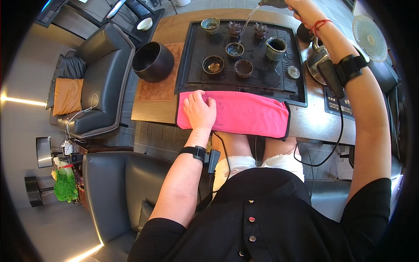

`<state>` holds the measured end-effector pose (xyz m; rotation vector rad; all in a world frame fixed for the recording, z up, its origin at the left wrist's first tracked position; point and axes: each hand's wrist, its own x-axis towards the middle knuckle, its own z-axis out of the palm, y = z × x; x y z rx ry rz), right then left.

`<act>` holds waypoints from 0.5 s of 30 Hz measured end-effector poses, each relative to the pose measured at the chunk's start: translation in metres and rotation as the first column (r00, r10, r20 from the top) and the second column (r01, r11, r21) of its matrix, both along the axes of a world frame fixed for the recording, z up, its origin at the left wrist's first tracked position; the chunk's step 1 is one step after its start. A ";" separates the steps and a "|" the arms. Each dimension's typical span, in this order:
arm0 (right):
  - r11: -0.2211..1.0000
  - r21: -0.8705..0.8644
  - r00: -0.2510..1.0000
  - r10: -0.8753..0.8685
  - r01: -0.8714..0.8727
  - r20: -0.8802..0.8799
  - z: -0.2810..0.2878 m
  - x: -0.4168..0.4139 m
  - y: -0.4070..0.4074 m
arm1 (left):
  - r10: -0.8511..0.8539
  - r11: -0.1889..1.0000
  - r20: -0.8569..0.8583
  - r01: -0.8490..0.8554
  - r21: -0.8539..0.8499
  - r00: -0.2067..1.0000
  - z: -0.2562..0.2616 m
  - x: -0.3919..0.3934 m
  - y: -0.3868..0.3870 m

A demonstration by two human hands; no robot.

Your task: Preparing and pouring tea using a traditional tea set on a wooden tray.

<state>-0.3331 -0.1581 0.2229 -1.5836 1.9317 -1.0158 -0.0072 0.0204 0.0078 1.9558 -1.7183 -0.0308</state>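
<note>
My right hand [306,13] is raised at the top edge of the view, gripping a dark teapot [274,3] that is partly cut off. A thin stream of clear liquid falls from its spout into a small glazed cup [234,50] on the black tea tray [203,85]. Palm down, my left hand [199,110] rests on a folded pink cloth [245,111] with dark edging, which lies over the table's front edge. Nearer to me on the tray stand two dark cups [213,65] [243,68]. A glazed pitcher [275,49] stands to their right.
Another glazed cup [210,25] and two small dark figurines [235,29] [260,30] occupy the tray's far side; a round lid [293,72] lies at right. A black bowl [153,62] stands left on a brown mat [157,88]. Beneath my right forearm is a metal kettle [316,64].
</note>
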 end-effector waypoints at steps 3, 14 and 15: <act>1.000 -0.011 0.999 -0.011 0.010 -0.045 0.002 -0.008 -0.009 | -0.006 1.000 -0.005 0.006 0.000 1.000 0.002 -0.002 0.000; 0.993 -0.029 0.955 0.105 -0.118 -0.276 0.022 0.000 -0.001 | -0.005 0.999 0.012 0.006 -0.046 1.000 -0.002 0.001 0.001; 0.998 -0.010 0.978 0.057 -0.061 -0.202 0.022 0.001 0.000 | -0.004 0.999 0.013 0.004 -0.045 1.000 -0.002 0.001 0.001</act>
